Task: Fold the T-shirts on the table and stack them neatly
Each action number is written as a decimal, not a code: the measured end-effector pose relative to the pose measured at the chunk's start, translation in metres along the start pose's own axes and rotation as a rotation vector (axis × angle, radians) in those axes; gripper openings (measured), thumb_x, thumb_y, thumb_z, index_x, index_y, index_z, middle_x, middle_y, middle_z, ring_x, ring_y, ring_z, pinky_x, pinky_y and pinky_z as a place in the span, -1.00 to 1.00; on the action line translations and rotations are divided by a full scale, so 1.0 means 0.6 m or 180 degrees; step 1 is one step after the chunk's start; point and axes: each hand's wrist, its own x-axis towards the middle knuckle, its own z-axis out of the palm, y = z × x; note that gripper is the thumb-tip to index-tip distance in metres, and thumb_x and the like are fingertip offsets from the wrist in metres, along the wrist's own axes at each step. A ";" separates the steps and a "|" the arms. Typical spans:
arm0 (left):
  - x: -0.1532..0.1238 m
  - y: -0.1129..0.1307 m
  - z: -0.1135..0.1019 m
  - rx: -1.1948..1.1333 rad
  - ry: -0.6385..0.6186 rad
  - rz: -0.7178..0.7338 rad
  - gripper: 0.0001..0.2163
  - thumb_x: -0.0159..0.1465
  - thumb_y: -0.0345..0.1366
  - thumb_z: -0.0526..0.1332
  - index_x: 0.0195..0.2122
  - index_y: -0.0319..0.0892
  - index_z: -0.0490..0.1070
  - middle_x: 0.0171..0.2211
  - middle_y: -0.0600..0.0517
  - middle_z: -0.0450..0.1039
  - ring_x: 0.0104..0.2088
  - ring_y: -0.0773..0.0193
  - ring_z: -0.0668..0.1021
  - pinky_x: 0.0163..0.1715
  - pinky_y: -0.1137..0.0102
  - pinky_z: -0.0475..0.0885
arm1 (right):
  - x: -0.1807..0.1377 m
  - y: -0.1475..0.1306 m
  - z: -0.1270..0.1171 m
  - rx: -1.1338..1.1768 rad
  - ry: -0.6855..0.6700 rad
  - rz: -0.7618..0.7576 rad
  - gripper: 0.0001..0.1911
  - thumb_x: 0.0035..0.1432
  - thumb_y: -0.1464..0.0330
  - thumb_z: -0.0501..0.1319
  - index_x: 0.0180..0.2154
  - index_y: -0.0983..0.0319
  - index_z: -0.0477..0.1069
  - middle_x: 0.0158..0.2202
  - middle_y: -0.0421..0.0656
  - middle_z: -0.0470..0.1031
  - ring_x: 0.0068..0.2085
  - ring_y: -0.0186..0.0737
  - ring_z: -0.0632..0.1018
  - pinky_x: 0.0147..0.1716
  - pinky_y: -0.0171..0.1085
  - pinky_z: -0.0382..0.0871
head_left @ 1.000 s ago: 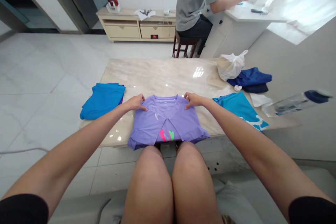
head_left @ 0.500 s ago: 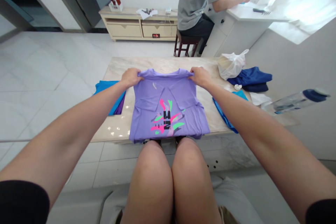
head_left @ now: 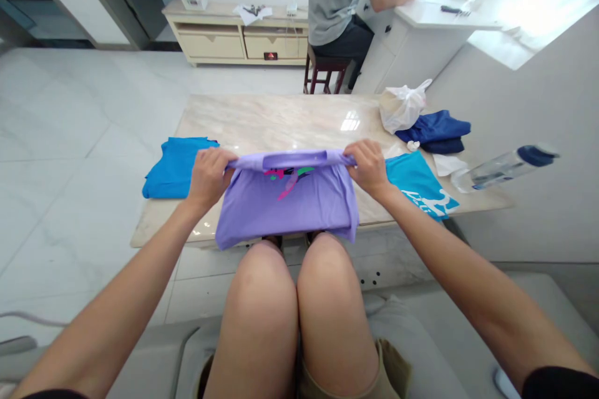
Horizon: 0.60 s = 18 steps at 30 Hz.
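Purple fabric shirt with pink-and-green print at centre of frame, lower part at near edge of pale marble-patterned bench. Left hand: fingers closed on shirt's upper left corner. Right hand: fingers gripping upper right corner. Wide grip presumably keeps top edge taut and level. Folded bright-blue cloth, left of frame, and turquoise cloth with white print, right, probably set aside to separate garments

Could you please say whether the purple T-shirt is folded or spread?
The purple T-shirt is partly folded: its collar, between left hand and right hand, hides some print.
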 end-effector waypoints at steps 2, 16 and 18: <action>-0.089 -0.001 0.024 -0.0201 -0.0429 0.0139 -0.76 0.40 -0.40 0.14 -0.05 -0.06 0.58 -0.08 -0.12 0.68 0.02 -0.04 0.64 0.11 0.05 0.45 | -0.096 -0.019 0.023 0.0243 -0.0613 -0.0301 -0.62 0.28 0.58 0.16 -0.01 0.15 0.60 -0.05 -0.01 0.64 0.04 0.11 0.58 0.09 0.05 0.46; -0.091 -0.012 -0.026 -0.0329 -0.0990 0.0290 -0.72 0.34 -0.34 0.16 -0.08 -0.01 0.67 -0.05 -0.14 0.71 0.09 -0.12 0.66 0.16 -0.03 0.48 | -0.121 -0.024 -0.016 0.0199 -0.1291 -0.0445 -0.67 0.43 0.48 0.26 0.09 0.18 0.71 0.04 0.06 0.68 0.12 0.12 0.58 0.17 0.03 0.42; -0.108 -0.005 -0.038 -0.0371 -0.1043 0.0191 -0.73 0.38 -0.29 0.15 -0.07 -0.02 0.66 -0.03 -0.16 0.72 0.11 -0.13 0.66 0.17 -0.04 0.47 | -0.133 -0.027 -0.035 0.0161 -0.1368 -0.0351 -0.68 0.44 0.45 0.27 0.12 0.18 0.71 0.05 0.07 0.68 0.13 0.15 0.58 0.19 0.05 0.41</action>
